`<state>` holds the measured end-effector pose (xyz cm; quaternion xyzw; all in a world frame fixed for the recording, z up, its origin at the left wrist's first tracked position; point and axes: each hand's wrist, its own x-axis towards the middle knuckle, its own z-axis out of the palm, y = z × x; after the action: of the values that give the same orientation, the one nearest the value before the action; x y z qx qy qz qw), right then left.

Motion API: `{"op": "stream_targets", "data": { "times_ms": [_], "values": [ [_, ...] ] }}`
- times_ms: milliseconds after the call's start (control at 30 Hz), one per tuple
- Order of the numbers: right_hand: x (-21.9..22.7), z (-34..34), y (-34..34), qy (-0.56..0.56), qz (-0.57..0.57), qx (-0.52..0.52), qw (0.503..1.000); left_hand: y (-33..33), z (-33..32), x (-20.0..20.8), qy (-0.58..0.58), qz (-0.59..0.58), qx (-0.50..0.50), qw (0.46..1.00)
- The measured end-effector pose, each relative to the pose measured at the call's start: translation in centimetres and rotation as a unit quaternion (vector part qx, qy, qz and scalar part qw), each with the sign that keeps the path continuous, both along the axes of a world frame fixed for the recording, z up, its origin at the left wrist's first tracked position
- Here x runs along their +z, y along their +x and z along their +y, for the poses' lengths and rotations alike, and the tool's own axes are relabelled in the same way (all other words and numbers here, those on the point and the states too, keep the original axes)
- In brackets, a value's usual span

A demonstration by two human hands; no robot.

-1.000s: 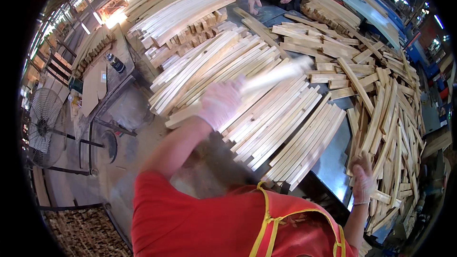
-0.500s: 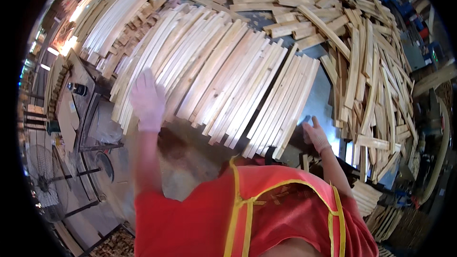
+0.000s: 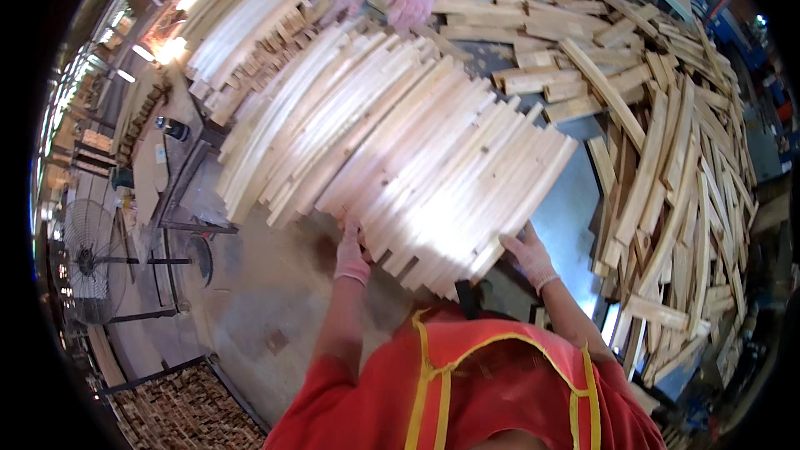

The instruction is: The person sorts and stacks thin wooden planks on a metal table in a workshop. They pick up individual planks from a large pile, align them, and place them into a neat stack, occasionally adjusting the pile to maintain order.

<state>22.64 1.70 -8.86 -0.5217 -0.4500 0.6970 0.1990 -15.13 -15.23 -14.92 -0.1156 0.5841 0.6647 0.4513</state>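
Flanking a row of slats (image 3: 433, 183) laid side by side on a grey worktop (image 3: 567, 200), a person in a red shirt (image 3: 333, 412) and yellow-edged apron (image 3: 500, 350) reaches forward with both gloved hands. The left hand (image 3: 352, 254) is at the near ends of the slats, left of the row's middle, its fingers partly bent and up against the wood; their tips are hidden, so whether it grips cannot be told. The right hand (image 3: 529, 258) is at the row's near right corner, thumb spread from the fingers, half open beside the outermost slat. The slats are pale and slightly curved, their near ends uneven, with bright light on the right part. At the far end are a co-worker's hands (image 3: 414, 2), also gloved. A loose pile (image 3: 658, 200) of similar wood covers the right side, pieces crossing at many angles. A neater stack (image 3: 258, 25) is at upper left. Lower left, a fan (image 3: 86, 260) stands above a crate (image 3: 179, 407) full of small wood pieces.
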Motion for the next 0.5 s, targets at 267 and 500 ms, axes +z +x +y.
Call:
{"op": "stream_targets", "data": {
  "times_ms": [267,500],
  "values": [
    [-0.9,3.5,8.7,0.078,-0.039,-0.031,0.996,8.6,-9.3,-3.6,-0.022,0.22,-0.522,0.824],
    [2.0,8.5,10.4,-0.051,-0.196,0.127,0.971,5.8,1.1,5.6,-0.099,0.235,-0.383,0.888]
  ]
}}
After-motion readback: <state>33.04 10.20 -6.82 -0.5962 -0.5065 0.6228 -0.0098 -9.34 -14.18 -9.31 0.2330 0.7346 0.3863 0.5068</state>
